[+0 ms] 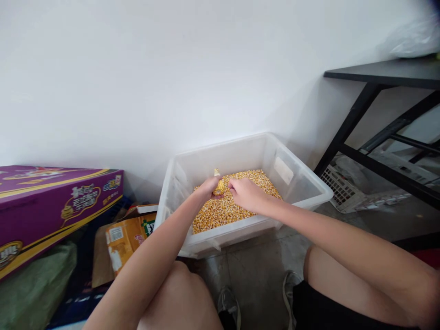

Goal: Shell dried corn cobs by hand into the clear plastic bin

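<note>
- Bare forearms (pixel 165 233) and bent knees (pixel 182 293) fill the near side of my remote view, both arms stretching forward from the person wearing the camera.
- Left hand (pixel 208 187) is closed around a corn cob (pixel 219 187), whose pale upper end pokes up above the grip.
- Right hand (pixel 246 194), fingers curled into a loose fist, sits just beside the cob; I cannot tell whether anything is inside it.
- Loose yellow kernels (pixel 213 214) spread beneath both hands, covering the bottom of a translucent plastic bin (pixel 237 158).
- Just beyond the hands, I see a white wall (pixel 172 82) behind the bin.
- Left of the hands stand a purple printed box (pixel 41 215), a torn orange carton (pixel 127 238) and a green bag (pixel 44 284).
- Well to the right of the hands, a black desk (pixel 385 71) carries a clear plastic bag (pixel 412 39); a white basket (pixel 340 190) rests below.
- Gray sneakers (pixel 228 302) show on the floor (pixel 254 270), nearer me than the hands.
</note>
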### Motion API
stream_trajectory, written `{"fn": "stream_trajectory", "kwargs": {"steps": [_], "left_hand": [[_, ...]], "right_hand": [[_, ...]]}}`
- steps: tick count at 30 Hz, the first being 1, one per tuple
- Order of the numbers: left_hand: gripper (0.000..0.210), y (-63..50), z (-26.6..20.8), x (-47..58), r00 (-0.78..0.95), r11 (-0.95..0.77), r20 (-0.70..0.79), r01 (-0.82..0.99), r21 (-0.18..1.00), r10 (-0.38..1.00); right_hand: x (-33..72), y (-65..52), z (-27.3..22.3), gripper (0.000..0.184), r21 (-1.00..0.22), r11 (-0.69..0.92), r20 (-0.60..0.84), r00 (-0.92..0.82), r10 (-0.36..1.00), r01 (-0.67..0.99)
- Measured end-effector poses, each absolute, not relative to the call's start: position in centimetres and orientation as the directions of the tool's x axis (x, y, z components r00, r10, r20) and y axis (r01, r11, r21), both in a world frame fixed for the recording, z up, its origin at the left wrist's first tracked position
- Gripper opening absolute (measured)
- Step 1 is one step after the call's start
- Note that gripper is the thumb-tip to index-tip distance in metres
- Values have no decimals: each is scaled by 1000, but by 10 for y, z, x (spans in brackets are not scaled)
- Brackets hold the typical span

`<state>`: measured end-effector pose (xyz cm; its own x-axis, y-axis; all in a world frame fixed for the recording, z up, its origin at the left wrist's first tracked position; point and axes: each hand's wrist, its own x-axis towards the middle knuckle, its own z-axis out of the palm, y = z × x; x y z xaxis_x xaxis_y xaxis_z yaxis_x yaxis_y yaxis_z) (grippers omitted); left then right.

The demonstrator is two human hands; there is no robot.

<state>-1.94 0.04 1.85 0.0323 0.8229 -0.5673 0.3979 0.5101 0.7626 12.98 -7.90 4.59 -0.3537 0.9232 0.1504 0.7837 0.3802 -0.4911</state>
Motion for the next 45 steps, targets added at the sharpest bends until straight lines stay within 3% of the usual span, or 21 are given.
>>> {"fn": "stream_trajectory", "kwargs": {"steps": [3, 12, 16, 23, 32, 45], "left_hand": [[27, 1, 15, -23, 24, 539, -594, 392, 745, 804], [27, 1, 18, -25, 150, 496, -577, 369, 786, 802], [32, -1, 23, -24, 175, 477, -574, 397, 785, 800], [37, -4, 26, -22, 230, 386, -526, 458, 801, 818], [35, -7, 28, -19, 265, 376, -512, 428, 822, 817], [24, -3, 21, -13, 145, 414, -504, 405, 815, 851]], "right_hand": [[128, -78, 44, 18, -492, 387, 113, -384, 916, 780], [157, -50, 38, 25, -705, 296, 25, -395, 918, 644], [162, -45, 35, 25, -738, 296, 9, -430, 903, 606], [152, -58, 46, 21, -607, 452, 109, -495, 862, 654], [143, -63, 54, 21, -487, 504, 89, -533, 841, 713], [126, -63, 52, 25, -424, 419, -13, -468, 884, 803]]}}
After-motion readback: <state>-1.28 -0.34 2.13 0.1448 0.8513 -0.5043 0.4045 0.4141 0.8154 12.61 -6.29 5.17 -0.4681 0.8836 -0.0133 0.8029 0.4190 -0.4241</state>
